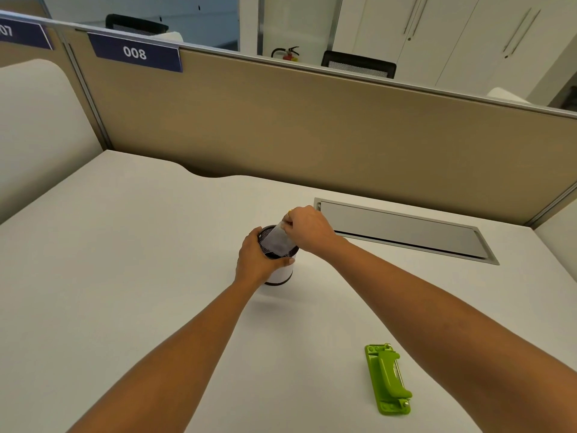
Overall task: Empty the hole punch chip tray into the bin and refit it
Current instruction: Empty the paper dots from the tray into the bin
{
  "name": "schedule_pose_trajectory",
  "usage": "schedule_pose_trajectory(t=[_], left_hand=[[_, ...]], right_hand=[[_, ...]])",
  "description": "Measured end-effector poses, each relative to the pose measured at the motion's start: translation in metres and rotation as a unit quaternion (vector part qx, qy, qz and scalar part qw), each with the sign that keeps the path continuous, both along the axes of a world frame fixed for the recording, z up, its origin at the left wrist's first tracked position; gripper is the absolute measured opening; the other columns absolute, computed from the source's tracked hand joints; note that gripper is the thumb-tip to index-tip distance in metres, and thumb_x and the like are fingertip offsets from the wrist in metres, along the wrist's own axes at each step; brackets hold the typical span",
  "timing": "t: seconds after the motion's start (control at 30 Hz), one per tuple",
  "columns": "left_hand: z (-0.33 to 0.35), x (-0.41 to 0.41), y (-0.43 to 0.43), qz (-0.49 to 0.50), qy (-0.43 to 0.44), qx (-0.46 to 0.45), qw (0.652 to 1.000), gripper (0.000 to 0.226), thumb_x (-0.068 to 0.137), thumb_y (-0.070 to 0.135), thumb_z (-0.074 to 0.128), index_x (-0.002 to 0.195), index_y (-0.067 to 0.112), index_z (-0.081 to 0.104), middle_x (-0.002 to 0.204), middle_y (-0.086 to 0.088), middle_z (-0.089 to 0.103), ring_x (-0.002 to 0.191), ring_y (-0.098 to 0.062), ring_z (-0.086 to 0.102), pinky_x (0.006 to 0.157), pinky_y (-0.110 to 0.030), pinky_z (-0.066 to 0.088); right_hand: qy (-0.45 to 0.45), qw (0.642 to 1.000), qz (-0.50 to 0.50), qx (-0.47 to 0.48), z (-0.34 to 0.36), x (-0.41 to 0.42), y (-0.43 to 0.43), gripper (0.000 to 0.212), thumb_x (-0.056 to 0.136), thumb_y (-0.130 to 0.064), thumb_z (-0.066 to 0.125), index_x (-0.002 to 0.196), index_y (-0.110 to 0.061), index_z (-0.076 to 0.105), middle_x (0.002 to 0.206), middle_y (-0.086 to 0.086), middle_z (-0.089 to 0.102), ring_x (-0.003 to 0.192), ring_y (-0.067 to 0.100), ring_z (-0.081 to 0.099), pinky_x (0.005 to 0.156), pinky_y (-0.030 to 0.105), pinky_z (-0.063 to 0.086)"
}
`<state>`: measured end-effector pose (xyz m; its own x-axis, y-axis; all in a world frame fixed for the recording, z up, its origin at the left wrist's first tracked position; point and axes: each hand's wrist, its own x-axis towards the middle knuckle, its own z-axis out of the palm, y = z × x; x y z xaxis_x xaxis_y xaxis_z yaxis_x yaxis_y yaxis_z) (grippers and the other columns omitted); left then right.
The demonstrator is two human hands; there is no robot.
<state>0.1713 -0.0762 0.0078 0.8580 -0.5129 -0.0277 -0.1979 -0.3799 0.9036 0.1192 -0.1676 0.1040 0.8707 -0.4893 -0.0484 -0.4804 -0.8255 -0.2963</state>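
A small round bin (pixel 282 275) with a black mesh rim and white side stands mid-desk. My left hand (pixel 254 260) is wrapped around its left side and rim. My right hand (pixel 307 228) pinches the top end of a translucent grey chip tray (pixel 278 240), which is tilted with its lower end inside the bin's mouth. The green hole punch (pixel 387 378) lies apart on the desk at the near right, with nothing touching it.
A grey cable-access flap (pixel 402 231) is set into the white desk (pixel 125 245) right of the bin. A tan partition (pixel 312 129) with a "008" label closes the far edge. Office chairs and cupboards stand beyond it.
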Motion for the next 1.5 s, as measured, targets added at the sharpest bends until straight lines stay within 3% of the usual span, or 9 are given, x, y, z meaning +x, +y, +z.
schedule_pose_trajectory(t=[0.13, 0.57, 1.33, 1.5], left_hand=[[-0.0002, 0.0004, -0.0010, -0.004, 0.002, 0.002, 1.000, 0.089, 0.056, 0.031, 0.086, 0.131, 0.013, 0.041, 0.132, -0.008, 0.054, 0.118, -0.025, 0.052, 0.093, -0.031, 0.044], [0.0003, 0.0009, -0.0021, 0.003, 0.012, 0.017, 1.000, 0.095, 0.056, 0.032, 0.086, 0.135, 0.013, 0.038, 0.135, -0.008, 0.051, 0.121, -0.026, 0.049, 0.098, -0.036, 0.044], [0.0008, 0.0014, -0.0023, 0.000, 0.023, 0.014, 1.000, 0.094, 0.055, 0.032, 0.087, 0.133, 0.014, 0.039, 0.133, -0.007, 0.052, 0.119, -0.026, 0.051, 0.097, -0.036, 0.045], [0.0021, 0.0003, -0.0014, -0.007, 0.019, 0.000, 1.000, 0.092, 0.056, 0.030, 0.086, 0.132, 0.013, 0.039, 0.134, -0.007, 0.050, 0.121, -0.026, 0.049, 0.096, -0.034, 0.045]], right_hand=[[-0.005, 1.000, 0.006, 0.005, -0.0009, -0.0004, 0.0002, 0.032, 0.095, -0.016, 0.041, 0.112, -0.005, 0.066, 0.108, 0.017, 0.069, 0.098, 0.031, 0.062, 0.073, 0.030, 0.045], [-0.001, 0.997, 0.006, 0.080, -0.0005, -0.0006, -0.0034, 0.028, 0.092, -0.018, 0.051, 0.109, -0.005, 0.068, 0.110, 0.016, 0.069, 0.098, 0.030, 0.063, 0.077, 0.031, 0.050], [-0.009, 0.999, 0.033, 0.021, -0.0041, -0.0004, -0.0016, 0.026, 0.091, -0.023, 0.052, 0.108, -0.014, 0.070, 0.107, 0.010, 0.071, 0.096, 0.027, 0.064, 0.081, 0.034, 0.053], [-0.076, 0.994, -0.059, 0.042, -0.0058, -0.0018, -0.0089, 0.028, 0.093, -0.022, 0.045, 0.106, -0.014, 0.069, 0.103, 0.009, 0.071, 0.094, 0.028, 0.064, 0.078, 0.034, 0.052]])
